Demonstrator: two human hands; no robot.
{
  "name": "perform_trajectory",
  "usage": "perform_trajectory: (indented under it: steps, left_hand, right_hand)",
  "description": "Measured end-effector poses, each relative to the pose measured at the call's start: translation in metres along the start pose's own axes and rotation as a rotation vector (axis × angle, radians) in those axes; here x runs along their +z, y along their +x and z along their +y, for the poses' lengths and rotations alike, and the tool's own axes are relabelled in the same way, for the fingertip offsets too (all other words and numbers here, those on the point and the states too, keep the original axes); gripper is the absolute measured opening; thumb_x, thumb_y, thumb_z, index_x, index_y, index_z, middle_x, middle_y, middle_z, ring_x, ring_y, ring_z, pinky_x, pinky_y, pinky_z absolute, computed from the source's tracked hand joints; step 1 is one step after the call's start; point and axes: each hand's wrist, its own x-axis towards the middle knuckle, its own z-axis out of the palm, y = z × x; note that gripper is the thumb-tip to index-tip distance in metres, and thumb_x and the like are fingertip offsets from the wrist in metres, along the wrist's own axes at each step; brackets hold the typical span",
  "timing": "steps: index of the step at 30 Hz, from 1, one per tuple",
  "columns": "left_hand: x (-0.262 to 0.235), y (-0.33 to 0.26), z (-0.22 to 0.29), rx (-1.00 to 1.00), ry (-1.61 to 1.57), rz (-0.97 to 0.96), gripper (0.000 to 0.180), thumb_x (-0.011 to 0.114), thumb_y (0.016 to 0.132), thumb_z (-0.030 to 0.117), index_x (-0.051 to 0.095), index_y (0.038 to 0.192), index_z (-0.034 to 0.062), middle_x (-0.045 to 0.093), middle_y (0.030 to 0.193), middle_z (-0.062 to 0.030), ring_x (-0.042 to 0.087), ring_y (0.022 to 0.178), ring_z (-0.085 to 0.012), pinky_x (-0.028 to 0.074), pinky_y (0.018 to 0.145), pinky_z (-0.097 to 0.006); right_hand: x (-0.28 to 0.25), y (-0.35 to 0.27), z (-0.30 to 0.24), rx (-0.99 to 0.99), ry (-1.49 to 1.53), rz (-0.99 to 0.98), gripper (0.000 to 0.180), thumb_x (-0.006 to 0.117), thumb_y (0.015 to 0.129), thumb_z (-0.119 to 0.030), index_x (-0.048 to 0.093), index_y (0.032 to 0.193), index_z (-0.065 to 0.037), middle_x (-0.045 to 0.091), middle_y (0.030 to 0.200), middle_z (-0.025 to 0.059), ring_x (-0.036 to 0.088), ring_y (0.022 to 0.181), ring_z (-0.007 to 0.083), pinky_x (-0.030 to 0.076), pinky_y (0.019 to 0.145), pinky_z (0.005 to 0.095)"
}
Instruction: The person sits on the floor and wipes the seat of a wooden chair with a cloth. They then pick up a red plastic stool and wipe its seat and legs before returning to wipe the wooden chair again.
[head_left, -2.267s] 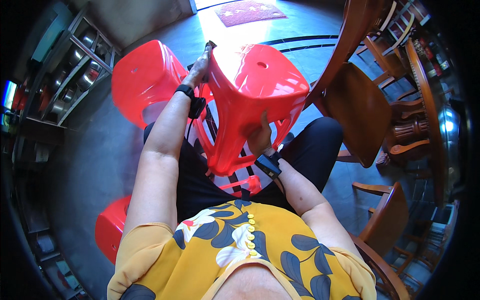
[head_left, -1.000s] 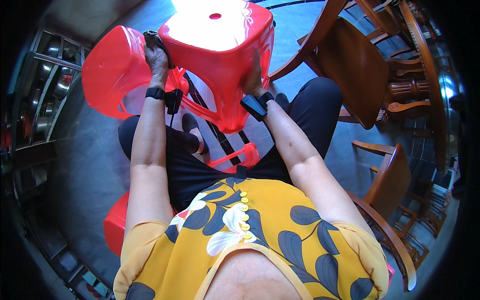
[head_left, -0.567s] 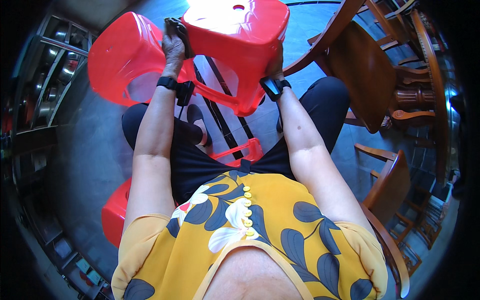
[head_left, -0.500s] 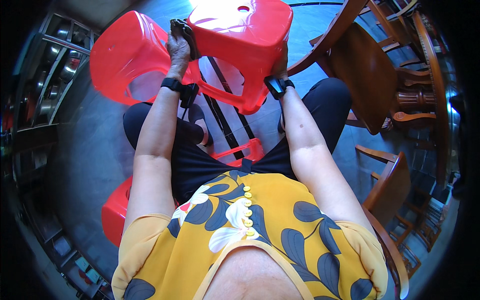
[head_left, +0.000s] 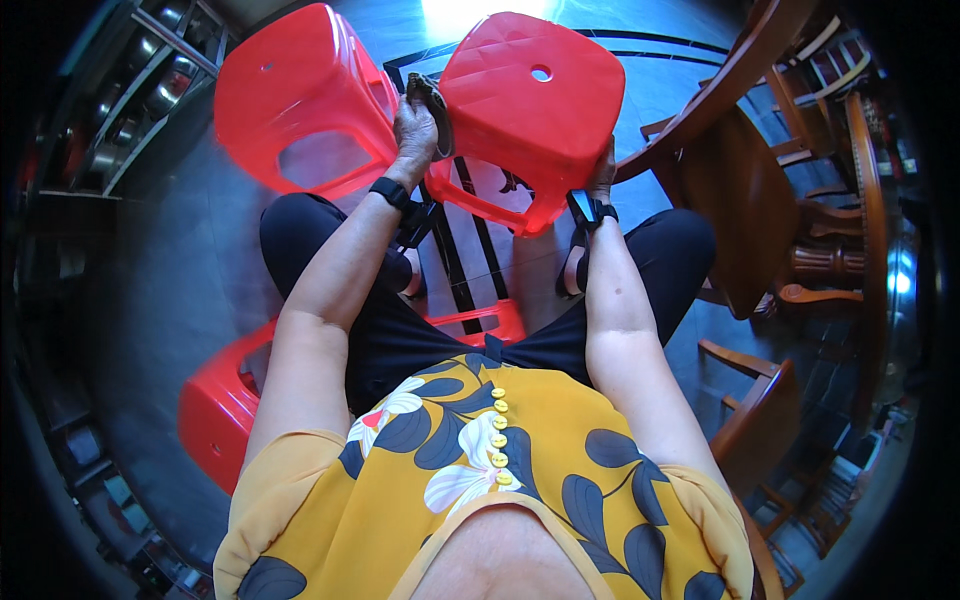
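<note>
A red plastic stool (head_left: 515, 85) with a round hole in its seat stands tilted in front of me, between my hands. My left hand (head_left: 414, 138) is closed on a dark patterned cloth (head_left: 434, 112), which lies against the stool's left side. On the opposite side, my right hand (head_left: 604, 172) grips the stool by its edge, its fingers mostly hidden behind the red plastic. A second red stool (head_left: 280, 85) is just to the left, close to my left hand. Both wrists carry a black strap with a small device.
Wooden chairs (head_left: 735, 200) crowd the right side. Metal shelving with shiny pots (head_left: 170, 85) stands at the far left. Another red stool (head_left: 215, 420) is beside my left elbow, and red plastic (head_left: 505, 322) shows between my thighs. Grey tiles (head_left: 190, 290) with dark stripes cover the floor.
The view has turned and shifted. In it, the held stool and both hands appear lower and farther right, with more of the seat showing. The hold of both hands looks the same.
</note>
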Motion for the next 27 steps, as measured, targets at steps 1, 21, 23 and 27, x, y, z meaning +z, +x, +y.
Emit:
perform_trajectory:
  steps: [1,21,23,27]
  left_hand:
    - [0.000,0.002,-0.004,-0.001,-0.066,-0.001,0.040,0.045,0.104,0.037,0.060,0.124,0.0054,0.070,0.106,-0.0122,0.067,0.100,-0.0260,0.051,0.086,-0.038]
    - [0.016,0.021,0.055,0.642,0.956,-0.572,0.049,0.044,0.104,0.026,0.042,0.143,-0.0038,0.041,0.142,-0.0343,0.053,0.121,-0.0461,0.047,0.102,-0.043]
    - [0.024,0.050,0.062,0.631,1.020,-0.714,0.049,0.040,0.106,0.026,0.035,0.147,0.0000,0.048,0.139,-0.0280,0.055,0.123,-0.0368,0.048,0.101,-0.040]
    - [0.055,0.097,0.073,0.146,0.499,-0.834,0.045,0.041,0.106,0.034,0.042,0.147,0.0148,0.055,0.140,-0.0144,0.053,0.128,-0.0299,0.041,0.107,-0.037]
  right_hand:
    - [0.003,-0.002,-0.005,-0.048,-0.147,0.038,0.056,0.044,0.101,-0.054,0.059,0.125,-0.006,0.070,0.107,0.0091,0.066,0.095,0.0202,0.052,0.083,0.0338]
    - [0.067,0.000,-0.089,-0.253,-1.112,0.372,0.059,0.073,0.086,-0.046,0.056,0.118,0.000,0.061,0.115,0.0206,0.061,0.108,0.0364,0.051,0.091,0.0434]
    - [0.066,0.000,-0.086,-0.270,-1.096,0.365,0.058,0.074,0.086,-0.045,0.057,0.116,0.001,0.062,0.113,0.0204,0.061,0.106,0.0370,0.051,0.090,0.0438]
    - [0.069,-0.002,-0.084,-0.328,-1.103,0.392,0.057,0.075,0.085,-0.043,0.057,0.115,0.001,0.062,0.112,0.0207,0.062,0.104,0.0365,0.052,0.088,0.0433]
